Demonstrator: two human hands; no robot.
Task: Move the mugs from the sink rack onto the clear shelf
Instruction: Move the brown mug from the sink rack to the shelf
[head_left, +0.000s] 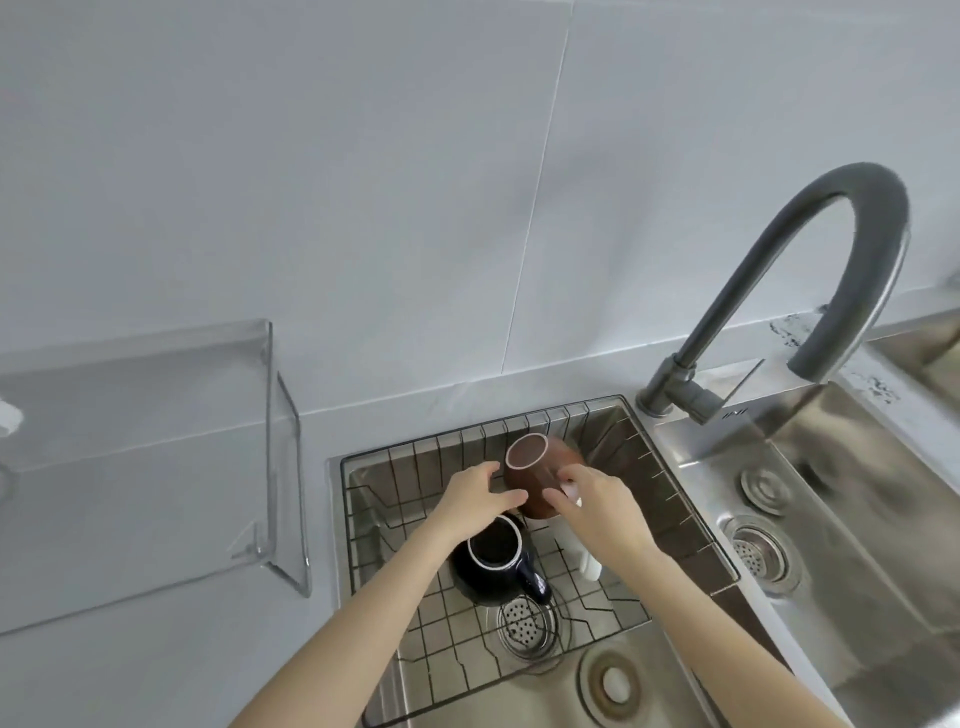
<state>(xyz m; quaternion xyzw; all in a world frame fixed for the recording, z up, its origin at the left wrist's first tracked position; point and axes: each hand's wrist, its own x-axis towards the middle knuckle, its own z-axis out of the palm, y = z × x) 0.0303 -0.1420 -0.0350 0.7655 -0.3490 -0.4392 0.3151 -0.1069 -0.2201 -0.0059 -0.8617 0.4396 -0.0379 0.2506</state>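
A brown mug (535, 470) with a pale rim lies tilted over the wire sink rack (447, 452), mouth facing up and away. My left hand (475, 499) touches its left side and my right hand (597, 506) its right side, fingers curled around it. Just below my left hand a dark blue mug (496, 564) stands in the rack, handle pointing right. A white mug (584, 556) is mostly hidden under my right wrist. The clear shelf (156, 358) hangs on the wall at the left.
A dark curved faucet (810, 291) arches over the second sink basin (857, 519) on the right. Two drains show in that basin and one under the rack. A white object (8, 418) sits at the far left edge, under the shelf.
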